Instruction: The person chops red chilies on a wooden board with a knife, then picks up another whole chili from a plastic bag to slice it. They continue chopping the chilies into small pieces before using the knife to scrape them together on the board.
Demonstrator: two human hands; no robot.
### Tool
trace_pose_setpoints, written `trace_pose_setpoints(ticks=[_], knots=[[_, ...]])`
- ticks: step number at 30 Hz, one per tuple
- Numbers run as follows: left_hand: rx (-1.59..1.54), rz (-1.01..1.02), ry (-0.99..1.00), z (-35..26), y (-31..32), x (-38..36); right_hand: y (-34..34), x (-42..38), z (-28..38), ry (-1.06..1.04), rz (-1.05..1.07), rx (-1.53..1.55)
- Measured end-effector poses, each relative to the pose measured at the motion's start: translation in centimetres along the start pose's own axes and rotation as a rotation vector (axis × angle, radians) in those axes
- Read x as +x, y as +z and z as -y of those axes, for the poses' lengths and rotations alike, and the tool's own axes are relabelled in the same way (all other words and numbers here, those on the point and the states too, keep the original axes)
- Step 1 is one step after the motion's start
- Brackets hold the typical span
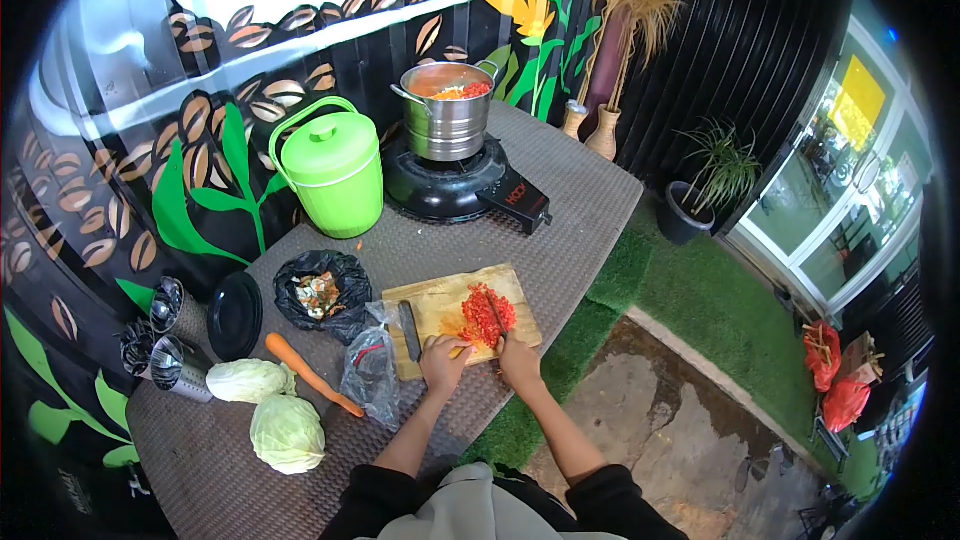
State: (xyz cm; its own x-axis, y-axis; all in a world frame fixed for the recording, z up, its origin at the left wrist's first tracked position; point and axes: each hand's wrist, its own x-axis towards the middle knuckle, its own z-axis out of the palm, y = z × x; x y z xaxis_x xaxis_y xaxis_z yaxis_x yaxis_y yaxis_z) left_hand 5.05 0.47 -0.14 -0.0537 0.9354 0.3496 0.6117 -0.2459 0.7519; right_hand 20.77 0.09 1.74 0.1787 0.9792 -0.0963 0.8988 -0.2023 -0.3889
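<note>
A wooden cutting board [438, 298] lies near the table's front edge with a heap of chopped red pieces [480, 312] on it. My right hand [517, 361] is closed on a knife [494, 312], whose dark blade lies over the red heap. Beside it, my left hand [443, 362] is closed at the board's lower edge, its fingertips on a small orange-yellow piece [460, 350]. Some orange bits lie between the hands. A dark flat object [410, 330] rests along the board's left side.
Left of the board are a clear plastic bag [370, 380], a carrot [312, 374], two cabbages [289, 434], a black bag of scraps [322, 292] and utensil holders [181, 370]. Behind stand a green bucket [334, 180] and a steel pot [446, 120] on a portable stove [440, 190].
</note>
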Motion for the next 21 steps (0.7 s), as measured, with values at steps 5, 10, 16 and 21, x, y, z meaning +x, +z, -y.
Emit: trace_pose_setpoints(ticks=[5, 10, 16, 21], knots=[[-0.033, 0.02, 0.006, 0.3, 0.1, 0.0, -1.6, 4.2, -1.9, -0.176, 0.05, 0.114], [0.056, 0.027, 0.051, -0.1, 0.2, 0.3, -8.5, 2.3, -1.3, -0.018, 0.253, 0.324], [0.059, 0.0, 0.155, -0.7, -0.2, 0.8, -3.6, 0.7, -3.0, -0.034, -0.058, 0.004], [-0.182, -0.027, 0.171, -0.2, -0.7, 0.9, -3.0, -1.4, -1.4, -0.057, -0.135, 0.145]])
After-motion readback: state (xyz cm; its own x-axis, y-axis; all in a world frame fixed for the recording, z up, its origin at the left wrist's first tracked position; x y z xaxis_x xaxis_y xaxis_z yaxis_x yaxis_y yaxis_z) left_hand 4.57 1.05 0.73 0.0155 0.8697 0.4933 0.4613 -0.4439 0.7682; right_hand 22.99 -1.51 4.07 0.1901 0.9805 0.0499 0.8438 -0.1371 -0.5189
